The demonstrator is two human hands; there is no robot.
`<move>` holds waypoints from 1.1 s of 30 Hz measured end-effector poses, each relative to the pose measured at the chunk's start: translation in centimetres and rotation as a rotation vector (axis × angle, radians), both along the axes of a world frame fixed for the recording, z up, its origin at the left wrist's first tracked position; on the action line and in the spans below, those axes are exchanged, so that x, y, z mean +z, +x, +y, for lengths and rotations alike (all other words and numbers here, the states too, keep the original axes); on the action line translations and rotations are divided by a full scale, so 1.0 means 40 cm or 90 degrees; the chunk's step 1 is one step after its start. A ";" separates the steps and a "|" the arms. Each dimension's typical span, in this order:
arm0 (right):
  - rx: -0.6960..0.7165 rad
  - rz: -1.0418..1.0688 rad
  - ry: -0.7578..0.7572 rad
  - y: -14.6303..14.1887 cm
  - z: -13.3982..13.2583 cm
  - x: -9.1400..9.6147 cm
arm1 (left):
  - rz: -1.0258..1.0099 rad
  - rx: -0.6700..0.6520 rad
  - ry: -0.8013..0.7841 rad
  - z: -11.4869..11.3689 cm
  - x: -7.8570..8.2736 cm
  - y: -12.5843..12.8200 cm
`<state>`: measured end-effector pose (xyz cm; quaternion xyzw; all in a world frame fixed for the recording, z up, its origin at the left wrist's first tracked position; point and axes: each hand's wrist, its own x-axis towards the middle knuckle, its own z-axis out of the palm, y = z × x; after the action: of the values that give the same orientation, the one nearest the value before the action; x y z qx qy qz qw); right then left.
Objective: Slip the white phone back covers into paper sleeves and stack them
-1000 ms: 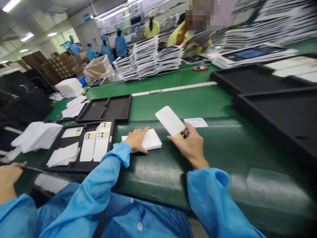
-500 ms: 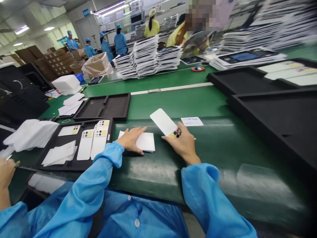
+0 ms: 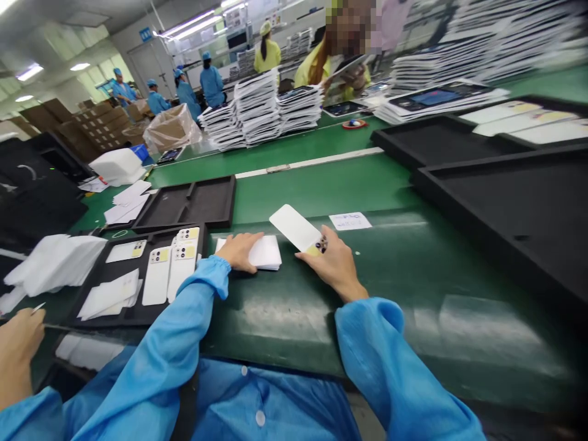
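1. Flat and spread, the left hand (image 3: 241, 250) presses palm-down on a small stack of white sheets (image 3: 270, 252), perhaps foam pouches, just right of a black moulded tray (image 3: 138, 313) holding white phone back covers (image 3: 156, 277).
2. Closed fingers of the right hand (image 3: 333, 266) pinch a white rectangular phone back cover with a yellow camera block (image 3: 294, 226) at its camera end, tilted above the green conveyor belt (image 3: 413, 263).
3. Just beyond it, a small white paper label (image 3: 350, 221) lies on the belt.
4. Large black trays (image 3: 505, 202) stand at the right.

The phone back (image 3: 294, 228) is partly covered by the right hand (image 3: 333, 266); print on the paper slip (image 3: 350, 221) cannot be read.
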<state>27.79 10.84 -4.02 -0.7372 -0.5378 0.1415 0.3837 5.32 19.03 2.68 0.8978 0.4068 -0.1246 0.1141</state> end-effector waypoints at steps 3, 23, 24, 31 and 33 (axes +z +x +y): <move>0.000 -0.006 -0.005 0.005 0.003 -0.011 | -0.020 0.018 -0.029 0.017 -0.008 -0.004; -0.007 0.021 0.021 -0.015 0.012 0.008 | -0.330 0.057 0.021 0.019 0.003 -0.056; -0.012 0.024 0.034 -0.016 0.013 0.008 | -0.366 0.058 0.044 0.018 0.004 -0.063; 0.007 0.051 0.158 -0.023 0.016 -0.004 | -0.483 0.102 0.174 -0.014 0.003 -0.120; 0.024 0.064 0.189 -0.024 0.020 -0.007 | -0.459 0.095 0.191 -0.025 0.005 -0.131</move>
<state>26.83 11.64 -4.31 -0.6543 -0.5466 0.1041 0.5122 0.07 18.05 2.88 0.8588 0.4183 0.2677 0.1259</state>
